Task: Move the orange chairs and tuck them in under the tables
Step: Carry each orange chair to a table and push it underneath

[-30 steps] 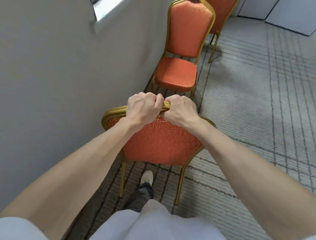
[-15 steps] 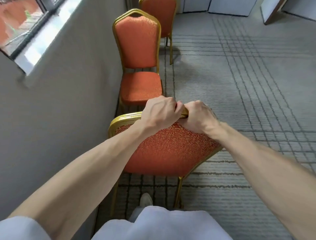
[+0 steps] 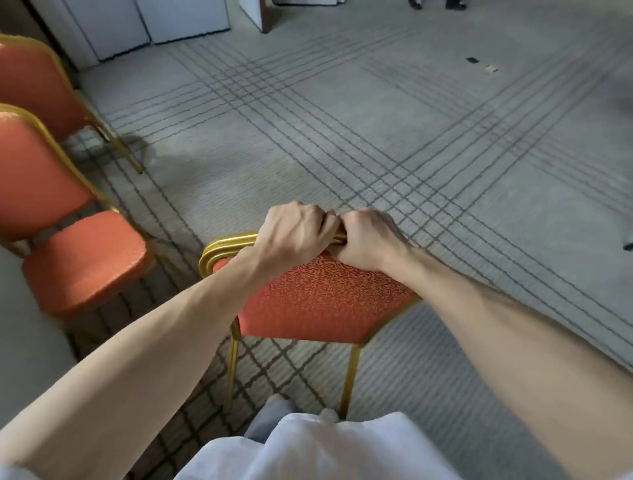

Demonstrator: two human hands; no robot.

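An orange chair (image 3: 318, 298) with a gold frame stands right in front of me, its backrest toward me. My left hand (image 3: 294, 229) and my right hand (image 3: 370, 240) grip the gold top rail side by side, fingers curled over it. The seat is hidden behind the backrest. Two gold rear legs show below. A second orange chair (image 3: 78, 260) stands at the left, and a third orange chair (image 3: 30, 89) is behind it at the far left. No table is in view.
Grey carpet (image 3: 376, 137) with dark crossing lines spreads ahead and to the right. White cabinets or panels (image 3: 144, 24) line the far wall. A grey wall (image 3: 24, 335) is at my lower left. Someone's feet (image 3: 435, 4) show at the top edge.
The view and the held chair have swung to the right, away from the wall. The other chairs now lie at my left. Both hands keep the same grip on the rail.
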